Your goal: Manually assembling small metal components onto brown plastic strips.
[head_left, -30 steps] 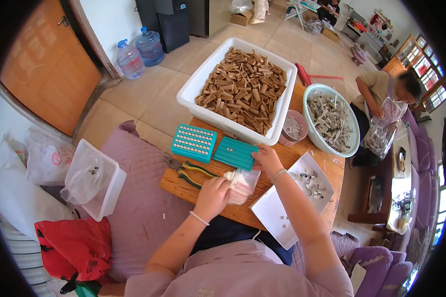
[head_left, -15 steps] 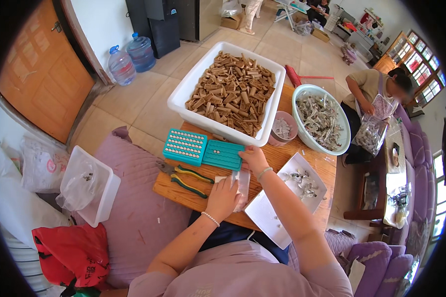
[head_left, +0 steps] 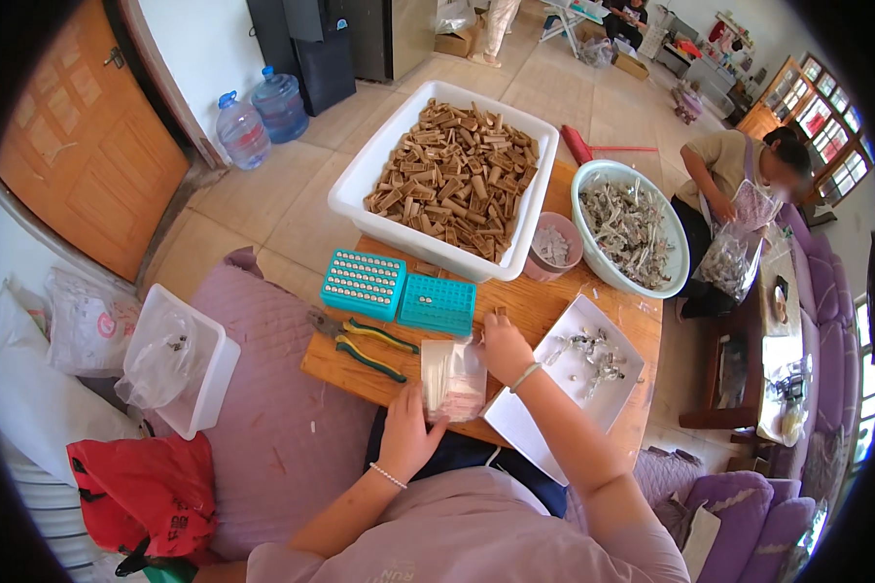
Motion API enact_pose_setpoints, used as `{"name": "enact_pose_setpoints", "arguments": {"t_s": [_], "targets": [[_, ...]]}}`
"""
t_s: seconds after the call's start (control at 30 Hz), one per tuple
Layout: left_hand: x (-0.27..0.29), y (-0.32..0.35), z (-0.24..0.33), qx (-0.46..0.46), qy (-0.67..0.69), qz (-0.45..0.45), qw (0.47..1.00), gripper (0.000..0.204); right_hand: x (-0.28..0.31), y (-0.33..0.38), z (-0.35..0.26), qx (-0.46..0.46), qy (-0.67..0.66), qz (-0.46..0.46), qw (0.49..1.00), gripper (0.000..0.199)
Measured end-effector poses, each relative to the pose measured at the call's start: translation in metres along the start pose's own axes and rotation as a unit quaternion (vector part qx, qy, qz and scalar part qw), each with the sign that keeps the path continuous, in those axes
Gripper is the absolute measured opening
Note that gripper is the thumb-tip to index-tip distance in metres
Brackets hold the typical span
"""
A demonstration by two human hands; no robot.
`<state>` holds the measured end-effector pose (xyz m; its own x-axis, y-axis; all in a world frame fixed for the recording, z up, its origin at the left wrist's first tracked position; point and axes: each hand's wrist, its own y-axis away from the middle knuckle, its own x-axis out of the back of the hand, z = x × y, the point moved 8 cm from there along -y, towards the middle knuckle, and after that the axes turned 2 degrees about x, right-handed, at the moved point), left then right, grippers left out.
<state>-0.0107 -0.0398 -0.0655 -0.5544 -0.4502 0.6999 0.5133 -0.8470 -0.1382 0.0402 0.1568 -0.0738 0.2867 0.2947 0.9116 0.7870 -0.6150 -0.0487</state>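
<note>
The left hand (head_left: 408, 434) lay at the lower left edge of a clear bag (head_left: 454, 379), its fingers stretched out and the thumb spread away from them onto the bag. The right hand (head_left: 507, 350) was at the bag's upper right edge, fingers partly bent; whether they pinched anything could not be told. The bag lay flat on the wooden desk (head_left: 642, 325), near its front edge, between the two hands.

Just left of the bag lay pliers (head_left: 374, 350) with yellow and green handles. Beyond them stood a teal block (head_left: 363, 282) with rows of small round pieces, and right beside it a second block (head_left: 437, 303) with only a few. A white box (head_left: 530, 420) with shiny bits stood to the right, under the right forearm. Farther back were a tub (head_left: 408, 245) of brown pieces (head_left: 457, 180), a pink cup (head_left: 544, 273) and a pale basin (head_left: 591, 238).
</note>
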Motion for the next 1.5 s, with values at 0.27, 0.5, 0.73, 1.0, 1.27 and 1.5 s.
{"name": "enact_pose_setpoints", "arguments": {"t_s": [0.27, 0.5, 0.73, 1.0, 1.27, 1.5], "targets": [[-0.045, -0.012, -0.033, 0.260, 0.472, -0.035, 0.842, 0.048, -0.043, 0.022, -0.021, -0.049, -0.037, -0.138, 0.989, 0.069], [-0.060, -0.038, -0.039, 0.270, 0.219, -0.119, 0.930, 0.037, -0.035, 0.028, -0.013, -0.059, -0.097, -0.121, 0.986, 0.058], [-0.041, -0.038, -0.015, 0.158, 0.123, 0.010, 0.980, 0.032, -0.009, 0.033, -0.022, -0.041, -0.201, -0.074, 0.976, 0.082], [0.007, -0.067, 0.066, -0.123, -0.083, -0.069, 0.986, 0.028, 0.011, 0.044, -0.022, 0.139, -0.255, 0.014, 0.957, 0.041], [0.010, -0.061, 0.024, -0.095, -0.026, -0.048, 0.994, 0.029, -0.007, 0.046, -0.011, 0.104, -0.143, -0.045, 0.983, 0.018], [-0.011, -0.042, -0.021, 0.060, 0.256, 0.007, 0.965, 0.034, -0.014, 0.045, -0.023, 0.061, -0.143, -0.057, 0.986, 0.039]]}}
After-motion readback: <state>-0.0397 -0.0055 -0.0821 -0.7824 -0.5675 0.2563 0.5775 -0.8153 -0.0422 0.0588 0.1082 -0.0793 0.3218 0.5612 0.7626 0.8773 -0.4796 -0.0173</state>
